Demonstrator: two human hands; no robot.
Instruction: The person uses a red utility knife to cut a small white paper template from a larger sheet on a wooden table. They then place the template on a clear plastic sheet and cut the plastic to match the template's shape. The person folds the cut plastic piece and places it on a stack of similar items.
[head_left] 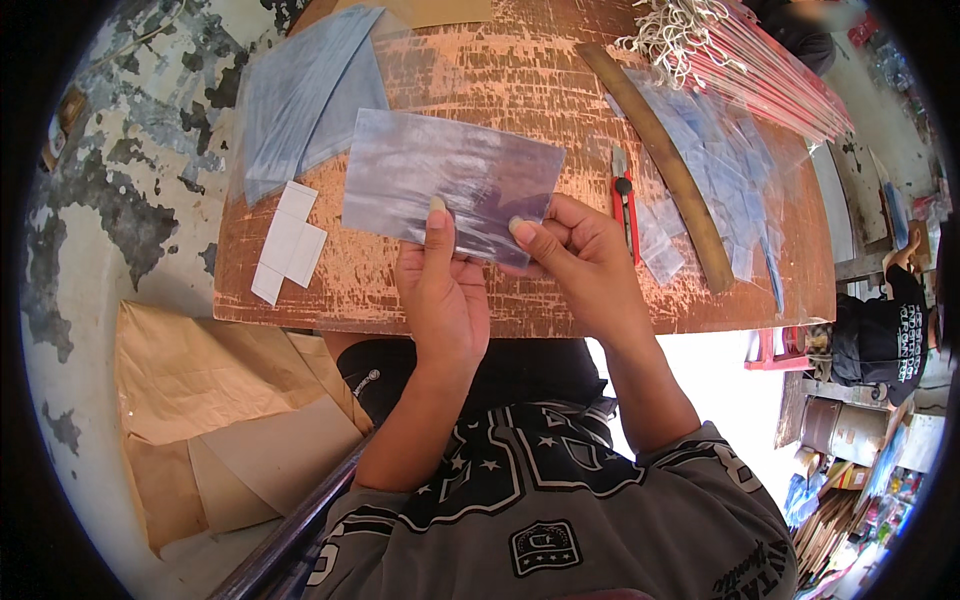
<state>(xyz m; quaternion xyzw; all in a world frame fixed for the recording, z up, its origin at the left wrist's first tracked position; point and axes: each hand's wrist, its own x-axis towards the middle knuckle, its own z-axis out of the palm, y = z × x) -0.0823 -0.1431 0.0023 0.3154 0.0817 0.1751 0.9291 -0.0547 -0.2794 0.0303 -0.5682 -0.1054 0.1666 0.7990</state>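
Both my hands hold a glossy, clear plastic sheet [400, 165] above the worn wooden table [470, 80]. My left hand [440, 290] grips its lower edge near the middle, thumb on top and fingers beneath. At the lower right corner, my right hand [585, 255] pinches the sheet between thumb and fingers. A red utility knife [631, 225] with its blade out lies just right of the right hand. White cut paper pieces [290, 245] lie on the table to the left of the sheet.
A stack of clear plastic sheets [300, 100] lies far left. On the right are a curved brown strip [665, 165], plastic scraps [715, 150] and a bundle of red sticks with white cords [750, 60]. Brown paper [210, 380] stands below left. Another person [885, 330] is at far right.
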